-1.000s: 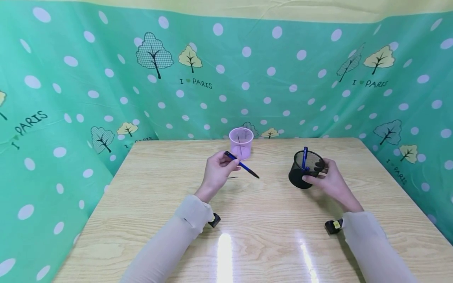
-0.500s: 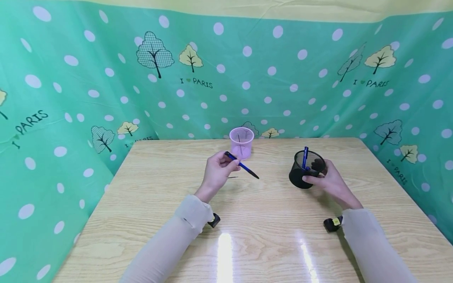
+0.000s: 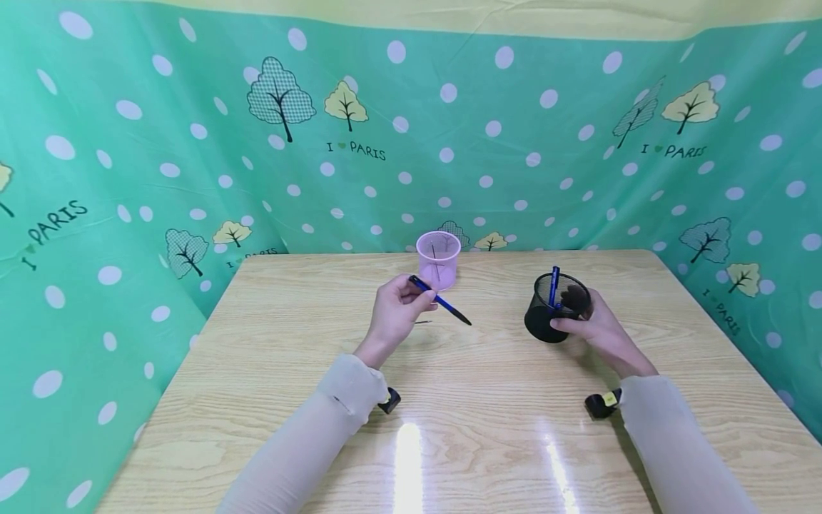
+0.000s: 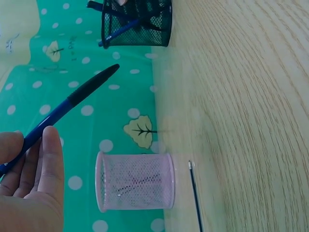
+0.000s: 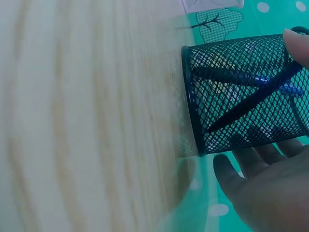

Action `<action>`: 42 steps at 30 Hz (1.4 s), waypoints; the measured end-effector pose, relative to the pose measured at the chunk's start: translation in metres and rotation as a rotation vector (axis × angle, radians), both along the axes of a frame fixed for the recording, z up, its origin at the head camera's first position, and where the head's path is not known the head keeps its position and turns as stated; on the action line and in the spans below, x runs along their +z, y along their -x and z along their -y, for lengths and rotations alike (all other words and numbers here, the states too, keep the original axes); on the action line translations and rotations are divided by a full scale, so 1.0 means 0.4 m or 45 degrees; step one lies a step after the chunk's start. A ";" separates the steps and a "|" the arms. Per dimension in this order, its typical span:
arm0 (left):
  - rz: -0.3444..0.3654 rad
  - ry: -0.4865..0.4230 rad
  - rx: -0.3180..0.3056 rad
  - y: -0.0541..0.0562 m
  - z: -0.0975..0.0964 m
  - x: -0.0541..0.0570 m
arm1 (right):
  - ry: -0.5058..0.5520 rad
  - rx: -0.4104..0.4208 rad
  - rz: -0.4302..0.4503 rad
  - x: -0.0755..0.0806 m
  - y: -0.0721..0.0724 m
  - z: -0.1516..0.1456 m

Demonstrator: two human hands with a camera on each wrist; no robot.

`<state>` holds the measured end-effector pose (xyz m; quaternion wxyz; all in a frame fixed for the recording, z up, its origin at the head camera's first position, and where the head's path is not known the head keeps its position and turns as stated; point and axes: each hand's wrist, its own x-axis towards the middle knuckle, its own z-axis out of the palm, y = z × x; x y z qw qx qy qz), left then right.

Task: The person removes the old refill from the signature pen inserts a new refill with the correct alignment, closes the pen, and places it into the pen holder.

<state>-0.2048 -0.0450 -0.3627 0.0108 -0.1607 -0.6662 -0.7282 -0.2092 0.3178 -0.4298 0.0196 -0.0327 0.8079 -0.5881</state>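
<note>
My left hand (image 3: 394, 314) pinches a blue pen (image 3: 451, 308) between thumb and fingers, its dark end slanting down to the right. On the right, my right hand (image 3: 600, 332) grips a black mesh pen holder (image 3: 539, 321), thumb in front and fingers round the far side. Blue pens (image 3: 554, 284) lean inside that holder; the right wrist view shows two crossing behind the mesh (image 5: 241, 104). Whether its base touches the table cannot be told. Behind my left hand stands a pink mesh cup (image 4: 140, 181) with a thin dark stick, like a pen refill, inside.
A thin dark refill-like stick (image 4: 195, 193) lies on the wooden table (image 3: 488, 400) beneath my left hand, mostly hidden in the head view. A green dotted curtain (image 3: 385, 185) hangs at the back and sides. Dark wrist cameras (image 3: 389, 401) sit under both wrists.
Both hands stay almost still, with the pen and the black holder held as before. My right wrist has shifted very slightly.
</note>
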 end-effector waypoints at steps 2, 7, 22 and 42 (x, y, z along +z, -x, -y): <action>-0.001 0.002 0.005 0.001 -0.001 -0.002 | 0.023 0.008 0.007 0.001 0.001 0.000; 0.001 0.010 0.010 0.004 -0.004 -0.007 | 0.066 -0.004 0.019 0.001 0.004 0.001; 0.006 0.023 0.045 0.034 -0.016 -0.055 | 0.116 0.039 0.001 0.001 0.004 0.003; 0.006 -0.011 -0.053 0.036 -0.050 -0.015 | 0.089 0.032 0.003 -0.005 0.008 -0.005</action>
